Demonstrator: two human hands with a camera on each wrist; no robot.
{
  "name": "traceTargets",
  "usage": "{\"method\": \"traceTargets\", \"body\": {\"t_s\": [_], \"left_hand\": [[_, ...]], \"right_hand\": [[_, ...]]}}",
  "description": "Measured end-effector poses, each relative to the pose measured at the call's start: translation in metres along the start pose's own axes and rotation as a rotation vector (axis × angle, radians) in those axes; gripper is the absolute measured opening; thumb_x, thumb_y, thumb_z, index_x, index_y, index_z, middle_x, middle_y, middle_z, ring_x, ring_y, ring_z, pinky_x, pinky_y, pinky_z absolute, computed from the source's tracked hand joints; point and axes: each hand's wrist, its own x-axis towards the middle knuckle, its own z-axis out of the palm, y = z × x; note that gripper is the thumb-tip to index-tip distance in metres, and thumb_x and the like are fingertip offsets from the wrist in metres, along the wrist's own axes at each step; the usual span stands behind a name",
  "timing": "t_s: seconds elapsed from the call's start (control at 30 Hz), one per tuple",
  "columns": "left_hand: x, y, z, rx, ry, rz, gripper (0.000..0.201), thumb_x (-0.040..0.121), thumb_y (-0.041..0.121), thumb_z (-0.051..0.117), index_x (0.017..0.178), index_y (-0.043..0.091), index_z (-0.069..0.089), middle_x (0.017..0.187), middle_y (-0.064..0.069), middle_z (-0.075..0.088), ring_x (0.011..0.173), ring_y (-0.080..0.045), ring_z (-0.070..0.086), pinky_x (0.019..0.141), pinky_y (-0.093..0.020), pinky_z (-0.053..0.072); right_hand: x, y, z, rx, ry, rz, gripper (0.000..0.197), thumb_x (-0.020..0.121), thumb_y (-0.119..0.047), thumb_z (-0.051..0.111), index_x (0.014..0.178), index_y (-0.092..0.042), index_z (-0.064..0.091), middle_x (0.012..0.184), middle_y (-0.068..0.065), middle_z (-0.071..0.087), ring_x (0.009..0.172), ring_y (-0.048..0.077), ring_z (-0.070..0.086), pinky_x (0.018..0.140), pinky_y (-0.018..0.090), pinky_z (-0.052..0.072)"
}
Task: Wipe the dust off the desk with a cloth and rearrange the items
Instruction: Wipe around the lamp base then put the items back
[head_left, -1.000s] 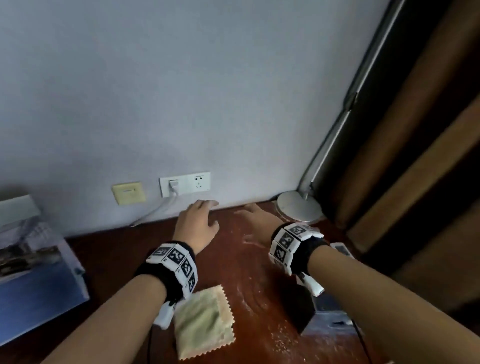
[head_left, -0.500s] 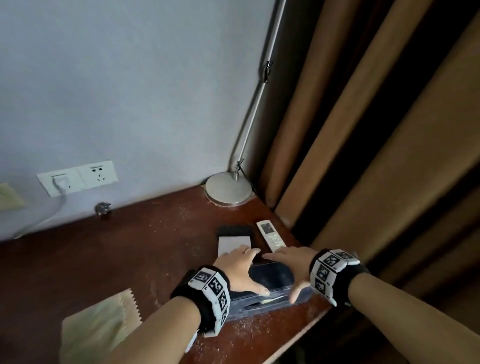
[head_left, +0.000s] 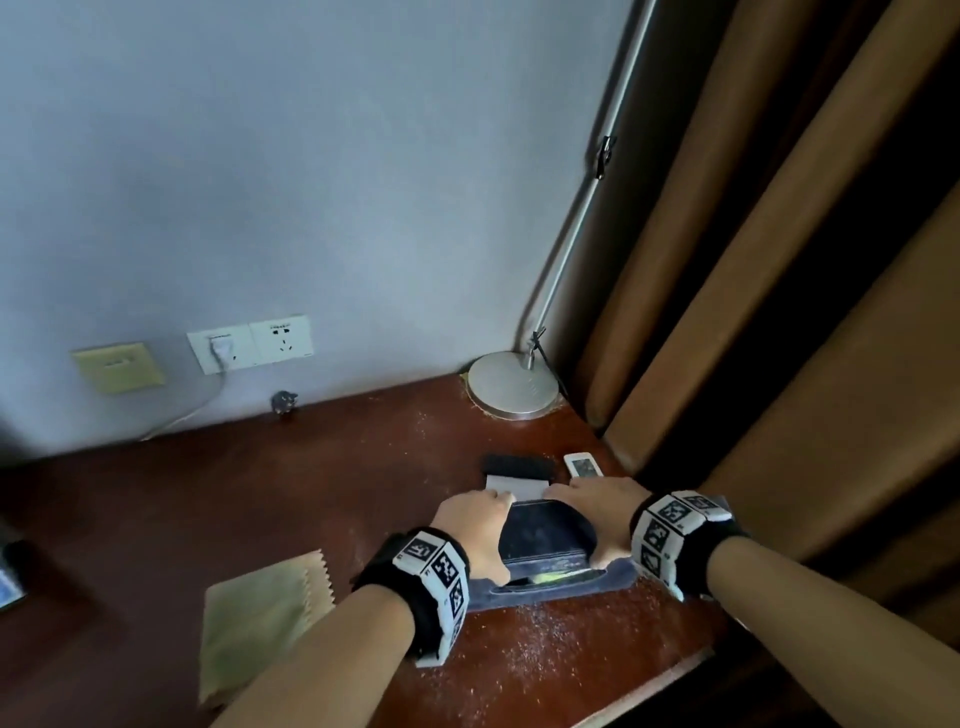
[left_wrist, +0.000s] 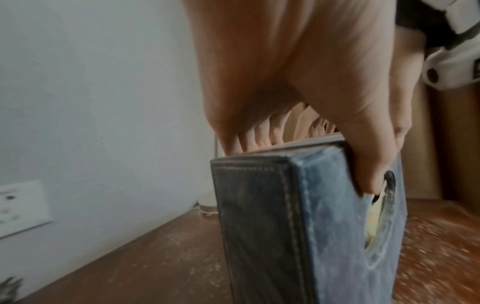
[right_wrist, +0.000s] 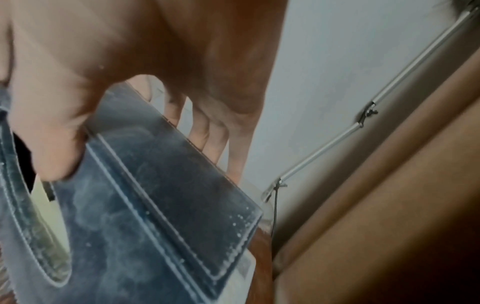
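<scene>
Dusty dark tissue box (head_left: 545, 551) sits at the desk's (head_left: 260, 499) right front corner, long axis left-to-right between my hands: left hand (head_left: 475, 530) grips its left end, right hand (head_left: 602, 512) its right end, cloth (head_left: 260, 618) lying to the left.

A pale grey-blue wall (head_left: 311, 182) rises behind a reddish-brown wooden desk (head_left: 208, 509). A white double socket (head_left: 252, 343) with one plug inserted sits beside a yellowish wall plate (head_left: 118, 367), possibly a switch. Brown curtains (head_left: 779, 260) hang along the desk's right edge. Lighting is dim.
</scene>
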Motion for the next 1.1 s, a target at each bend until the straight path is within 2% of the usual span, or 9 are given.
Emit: {"method": "traceTargets", "body": {"t_s": [0.13,0.27,0.47,0.57,0.7,0.83,0.97,1.1], "left_hand": [[-0.024,-0.043,-0.02,-0.054,0.079,-0.099,0.084,0.071,0.038,0.076,0.14,0.015,0.034,0.125,-0.004,0.052,0.113,-0.024,0.054,0.09,-0.037,0.05],[-0.068,-0.104,-0.023,-0.094,0.101,-0.22,0.085,0.069,0.04,0.077,0.138,0.016,0.034,0.125,-0.003,0.051,0.112,-0.024,0.053,0.088,-0.037,0.048],[-0.168,-0.212,-0.012,-0.162,0.106,-0.429,0.065,0.065,0.039,0.079,0.118,0.019,0.046,0.113,-0.002,0.055,0.102,-0.024,0.057,0.081,-0.036,0.047],[-0.228,-0.265,-0.002,-0.19,0.105,-0.554,0.062,0.064,0.039,0.079,0.114,0.02,0.047,0.111,-0.002,0.055,0.102,-0.024,0.057,0.083,-0.037,0.049],[-0.305,-0.327,0.019,-0.237,0.104,-0.699,0.062,0.063,0.033,0.081,0.112,0.019,0.046,0.114,-0.003,0.055,0.106,-0.025,0.056,0.086,-0.039,0.048],[-0.364,-0.371,0.038,-0.272,0.08,-0.799,0.071,0.063,0.029,0.082,0.121,0.018,0.043,0.121,-0.004,0.051,0.112,-0.024,0.053,0.093,-0.04,0.047],[-0.399,-0.397,0.053,-0.277,0.043,-0.831,0.076,0.063,0.029,0.082,0.125,0.017,0.04,0.123,-0.005,0.049,0.114,-0.024,0.052,0.097,-0.039,0.044],[-0.411,-0.407,0.066,-0.297,0.043,-0.821,0.072,0.064,0.029,0.082,0.122,0.017,0.041,0.122,-0.004,0.049,0.113,-0.024,0.051,0.095,-0.037,0.044]], "right_hand": [[0.024,-0.035,-0.045,-0.053,0.032,-0.063,0.092,0.064,-0.033,0.083,0.137,-0.033,0.027,0.124,0.003,0.049,0.115,0.027,0.051,0.091,0.042,0.049],[0.056,-0.099,-0.082,-0.099,0.025,-0.178,0.092,0.065,-0.029,0.083,0.138,-0.031,0.028,0.125,0.004,0.049,0.116,0.028,0.052,0.094,0.044,0.048],[0.108,-0.239,-0.124,-0.206,0.022,-0.392,0.087,0.068,-0.027,0.081,0.138,-0.031,0.03,0.126,0.005,0.048,0.114,0.031,0.054,0.091,0.042,0.049],[0.132,-0.322,-0.141,-0.252,0.028,-0.517,0.085,0.066,-0.028,0.082,0.136,-0.029,0.032,0.124,0.007,0.05,0.114,0.032,0.054,0.088,0.041,0.047],[0.153,-0.428,-0.15,-0.301,0.042,-0.643,0.086,0.065,-0.029,0.083,0.135,-0.028,0.033,0.123,0.009,0.051,0.114,0.032,0.054,0.086,0.041,0.046],[0.164,-0.508,-0.147,-0.347,0.064,-0.733,0.094,0.066,-0.033,0.082,0.142,-0.027,0.026,0.129,0.011,0.048,0.117,0.033,0.052,0.088,0.042,0.046],[0.168,-0.558,-0.141,-0.391,0.068,-0.775,0.095,0.07,-0.036,0.079,0.145,-0.025,0.021,0.131,0.011,0.046,0.118,0.033,0.05,0.088,0.042,0.045],[0.172,-0.578,-0.133,-0.412,0.049,-0.77,0.095,0.069,-0.037,0.079,0.144,-0.026,0.022,0.129,0.01,0.047,0.116,0.033,0.05,0.089,0.042,0.046]]}}
